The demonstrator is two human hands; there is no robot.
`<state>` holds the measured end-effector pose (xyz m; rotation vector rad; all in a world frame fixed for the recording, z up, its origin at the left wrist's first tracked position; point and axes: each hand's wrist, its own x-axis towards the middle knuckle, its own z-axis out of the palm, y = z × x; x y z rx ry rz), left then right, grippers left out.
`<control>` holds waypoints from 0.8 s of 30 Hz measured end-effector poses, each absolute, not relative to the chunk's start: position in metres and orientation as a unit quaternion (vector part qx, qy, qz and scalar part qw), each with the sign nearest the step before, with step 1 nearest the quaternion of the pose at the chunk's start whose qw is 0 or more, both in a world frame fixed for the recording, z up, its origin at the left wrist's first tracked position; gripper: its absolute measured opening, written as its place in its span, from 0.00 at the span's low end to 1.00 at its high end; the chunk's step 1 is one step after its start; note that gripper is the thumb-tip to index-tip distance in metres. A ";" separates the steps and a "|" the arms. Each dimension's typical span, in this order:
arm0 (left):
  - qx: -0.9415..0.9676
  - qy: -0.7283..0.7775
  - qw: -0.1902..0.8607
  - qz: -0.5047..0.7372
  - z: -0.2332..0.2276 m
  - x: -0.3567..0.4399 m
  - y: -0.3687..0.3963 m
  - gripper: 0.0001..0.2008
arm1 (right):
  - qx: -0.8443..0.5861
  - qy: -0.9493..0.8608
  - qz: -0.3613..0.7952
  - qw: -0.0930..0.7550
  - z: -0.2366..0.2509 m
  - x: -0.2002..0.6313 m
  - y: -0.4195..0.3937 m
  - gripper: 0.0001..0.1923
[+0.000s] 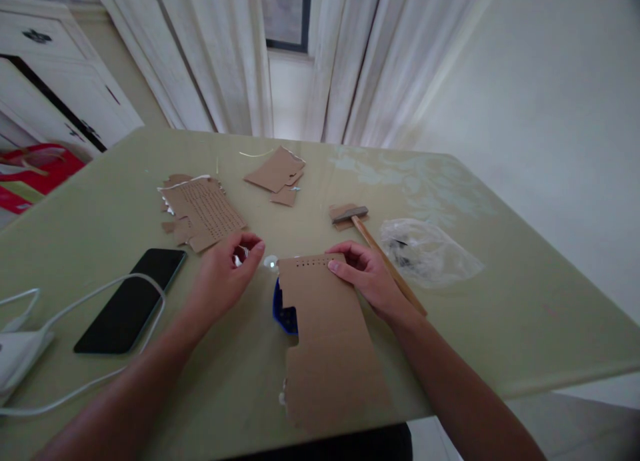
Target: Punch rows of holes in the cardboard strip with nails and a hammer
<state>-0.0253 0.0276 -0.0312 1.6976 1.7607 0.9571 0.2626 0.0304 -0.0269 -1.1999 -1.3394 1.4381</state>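
A torn piece of brown cardboard [330, 328] extends toward me at the table's near edge, with rows of small dark holes along its far end. My right hand [367, 271] pinches its far right corner, thumb on top. Partly covered by the cardboard is a dark blue plastic container [285, 311] with small dark bits in it. Left of the cardboard, my left hand [230, 268] is closed, fingers curled toward the thumb. Something small, white and shiny shows among its fingers, too small to name. A small clear round object [271, 262] lies between the hand and the cardboard.
A hammer [385, 254] with a wooden handle rests right of centre, its head on cardboard scraps. Beside it lies a clear plastic bag [425, 251]. Punched cardboard [205, 211] and torn scraps [277, 171] lie farther back. A phone [133, 301] and white cable [155, 291] are at left.
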 end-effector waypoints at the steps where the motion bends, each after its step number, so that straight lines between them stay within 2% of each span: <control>1: 0.653 0.670 0.194 0.296 -0.031 -0.034 0.033 0.17 | -0.474 -0.531 0.571 0.409 -0.027 0.263 0.030 0.17; 3: 0.684 0.693 0.094 0.206 -0.030 -0.047 0.037 0.14 | -0.471 -0.531 0.572 0.412 -0.027 0.262 0.030 0.17; 5: 0.701 0.698 0.045 0.143 -0.030 -0.050 0.037 0.13 | -0.469 -0.532 0.571 0.413 -0.027 0.262 0.030 0.17; 14: 0.709 0.699 0.070 0.060 -0.029 -0.039 0.034 0.13 | -0.476 -0.528 0.573 0.409 -0.025 0.262 0.029 0.18; 24: 0.725 0.682 0.046 0.081 -0.037 -0.042 0.030 0.13 | -0.469 -0.533 0.571 0.412 -0.024 0.263 0.030 0.17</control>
